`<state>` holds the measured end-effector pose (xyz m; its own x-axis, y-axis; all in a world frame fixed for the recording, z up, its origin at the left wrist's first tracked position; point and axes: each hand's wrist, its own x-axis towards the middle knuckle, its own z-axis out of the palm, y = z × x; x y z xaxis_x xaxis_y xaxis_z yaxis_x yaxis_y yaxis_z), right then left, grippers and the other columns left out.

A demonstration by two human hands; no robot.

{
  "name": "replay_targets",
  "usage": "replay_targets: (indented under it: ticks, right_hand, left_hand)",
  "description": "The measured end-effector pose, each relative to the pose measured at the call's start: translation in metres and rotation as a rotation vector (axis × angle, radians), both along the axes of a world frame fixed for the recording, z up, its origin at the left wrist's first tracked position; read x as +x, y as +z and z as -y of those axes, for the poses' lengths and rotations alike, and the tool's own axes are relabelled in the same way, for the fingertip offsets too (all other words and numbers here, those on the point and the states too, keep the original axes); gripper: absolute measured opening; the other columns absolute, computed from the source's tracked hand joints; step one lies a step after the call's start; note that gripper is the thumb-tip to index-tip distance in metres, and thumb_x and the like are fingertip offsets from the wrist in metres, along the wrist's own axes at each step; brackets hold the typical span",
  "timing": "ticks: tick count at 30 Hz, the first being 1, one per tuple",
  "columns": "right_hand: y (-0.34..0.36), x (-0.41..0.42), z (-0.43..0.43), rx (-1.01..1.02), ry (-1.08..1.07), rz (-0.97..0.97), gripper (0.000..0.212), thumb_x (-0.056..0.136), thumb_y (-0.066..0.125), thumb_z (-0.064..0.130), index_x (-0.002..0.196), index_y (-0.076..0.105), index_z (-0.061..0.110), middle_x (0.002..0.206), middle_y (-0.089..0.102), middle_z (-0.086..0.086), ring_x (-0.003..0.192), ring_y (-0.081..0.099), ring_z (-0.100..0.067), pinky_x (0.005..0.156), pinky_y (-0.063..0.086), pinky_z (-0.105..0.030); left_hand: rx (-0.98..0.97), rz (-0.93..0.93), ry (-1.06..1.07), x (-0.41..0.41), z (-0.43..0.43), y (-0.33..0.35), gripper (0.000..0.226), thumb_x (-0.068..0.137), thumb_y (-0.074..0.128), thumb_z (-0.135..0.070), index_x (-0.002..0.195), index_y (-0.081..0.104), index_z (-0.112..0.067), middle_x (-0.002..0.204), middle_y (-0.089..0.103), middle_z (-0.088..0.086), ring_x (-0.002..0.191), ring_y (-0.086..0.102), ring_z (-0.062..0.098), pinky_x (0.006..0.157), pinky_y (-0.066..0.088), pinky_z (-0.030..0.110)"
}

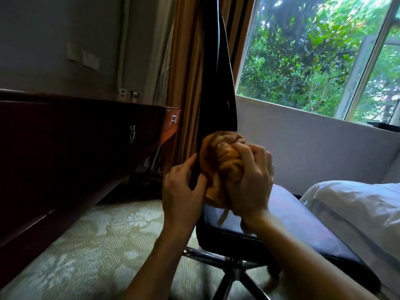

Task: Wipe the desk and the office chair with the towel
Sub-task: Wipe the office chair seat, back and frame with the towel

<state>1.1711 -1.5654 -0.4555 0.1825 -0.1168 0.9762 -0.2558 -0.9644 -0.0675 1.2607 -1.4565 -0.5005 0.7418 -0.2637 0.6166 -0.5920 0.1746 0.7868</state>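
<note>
While the right hand [249,176] clenches the bunched orange towel [218,156], fingers curled deep into its folds, the left hand [181,189] pinches the thin backrest edge of the office chair [213,83] just beside it, thumb on the near side. The towel is pressed against the lower backrest, between the two hands and above the rear of the seat [303,213]. It looks soft, light and limp. It will likely crush to whatever shape the grip gives it, and a loose tail hangs below the right hand. A flatter pad under the palm would probably wipe more surface than this tight ball. The chair stands on a chrome star base [233,269] below the hands, so it may swivel or roll under pressure, and bracing the backrest edge seems sensible. The dark worktop [65,126] lies well to the left of the hands, a bed [357,208] to their right.
</note>
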Motion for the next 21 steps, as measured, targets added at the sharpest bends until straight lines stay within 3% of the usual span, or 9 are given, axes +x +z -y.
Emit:
replay_targets:
  ticks: [5, 8, 10, 14, 17, 19, 21]
  right_hand:
    - [0.118, 0.005, -0.014, -0.088, -0.047, 0.270, 0.044, 0.078, 0.060, 0.022, 0.121, 0.070, 0.016, 0.119, 0.061, -0.017, 0.109, 0.056, -0.041, 0.087, 0.042, -0.046]
    - [0.155, 0.026, -0.017, -0.176, -0.143, 0.088, 0.052, 0.076, 0.063, 0.021, 0.128, 0.068, 0.024, 0.128, 0.060, -0.011, 0.118, 0.054, -0.038, 0.093, 0.043, -0.047]
    - [0.137, 0.040, -0.015, -0.176, -0.135, -0.027, 0.053, 0.079, 0.067, 0.023, 0.132, 0.066, 0.026, 0.132, 0.061, -0.007, 0.121, 0.052, -0.034, 0.095, 0.044, -0.048]
    - [0.036, 0.039, -0.002, -0.198, -0.190, 0.014, 0.031, 0.088, 0.066, 0.032, 0.116, 0.073, 0.020, 0.119, 0.067, -0.012, 0.107, 0.054, -0.035, 0.086, 0.046, -0.049]
    - [-0.032, 0.022, 0.010, -0.246, -0.169, -0.179, 0.023, 0.086, 0.073, 0.032, 0.105, 0.075, 0.019, 0.111, 0.069, -0.011, 0.097, 0.063, -0.038, 0.081, 0.051, -0.049]
    - [-0.047, 0.008, 0.014, -0.263, -0.114, -0.308, 0.023, 0.084, 0.076, 0.034, 0.101, 0.075, 0.020, 0.108, 0.069, -0.008, 0.094, 0.065, -0.037, 0.079, 0.051, -0.046]
    - [-0.036, -0.004, 0.015, -0.239, -0.038, -0.277, 0.026, 0.089, 0.066, 0.038, 0.104, 0.077, 0.020, 0.110, 0.069, -0.006, 0.097, 0.064, -0.035, 0.081, 0.049, -0.045]
  left_hand:
    - [-0.013, 0.063, 0.141, -0.007, 0.002, 0.002, 0.043, 0.100, 0.061, -0.022, 0.142, 0.062, -0.030, 0.118, 0.066, -0.004, 0.117, 0.054, 0.015, 0.100, 0.048, 0.038]
    - [-0.063, 0.013, 0.121, -0.006, 0.006, 0.001, 0.050, 0.094, 0.059, -0.003, 0.138, 0.066, -0.026, 0.116, 0.066, -0.004, 0.115, 0.056, 0.016, 0.103, 0.049, 0.038]
    - [-0.099, -0.041, 0.090, -0.002, 0.007, 0.001, 0.057, 0.090, 0.054, 0.006, 0.134, 0.068, -0.028, 0.114, 0.067, -0.008, 0.115, 0.057, 0.014, 0.103, 0.050, 0.040]
    - [-0.152, -0.117, -0.008, 0.006, 0.005, -0.003, 0.060, 0.092, 0.050, 0.009, 0.126, 0.070, -0.036, 0.109, 0.067, -0.015, 0.115, 0.060, 0.017, 0.101, 0.051, 0.045]
    - [-0.129, -0.133, -0.060, 0.011, 0.006, -0.003, 0.062, 0.095, 0.047, 0.009, 0.132, 0.068, -0.035, 0.115, 0.065, -0.013, 0.120, 0.058, 0.016, 0.108, 0.049, 0.045]
    - [-0.108, -0.137, -0.061, 0.014, 0.006, -0.004, 0.064, 0.096, 0.045, 0.009, 0.135, 0.066, -0.036, 0.117, 0.063, -0.016, 0.122, 0.057, 0.014, 0.111, 0.046, 0.042]
    - [-0.110, -0.130, -0.069, 0.015, 0.006, -0.005, 0.065, 0.095, 0.046, 0.010, 0.136, 0.065, -0.036, 0.115, 0.063, -0.014, 0.120, 0.058, 0.016, 0.110, 0.046, 0.044]
